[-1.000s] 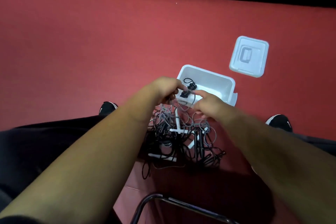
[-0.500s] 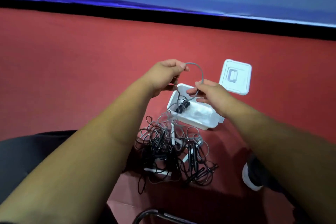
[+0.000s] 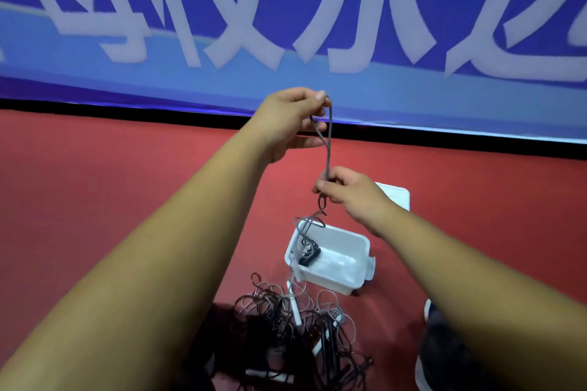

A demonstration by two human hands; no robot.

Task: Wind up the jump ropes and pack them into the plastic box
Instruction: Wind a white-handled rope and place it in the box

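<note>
Head view: the left hand (image 3: 290, 119) is raised before the blue banner (image 3: 444, 9), thumb and finger pinching the top of a grey rope (image 3: 328, 143). The right hand (image 3: 347, 195), lower and apart from it, pinches the same rope, which runs doubled between them. Below, the rope dangles in loops over the white box (image 3: 360, 240) on the red floor (image 3: 95, 184). A dark bundle (image 3: 309, 256), probably a wound rope, lies inside. A tangled pile (image 3: 301, 330) sits just beside the box
</note>
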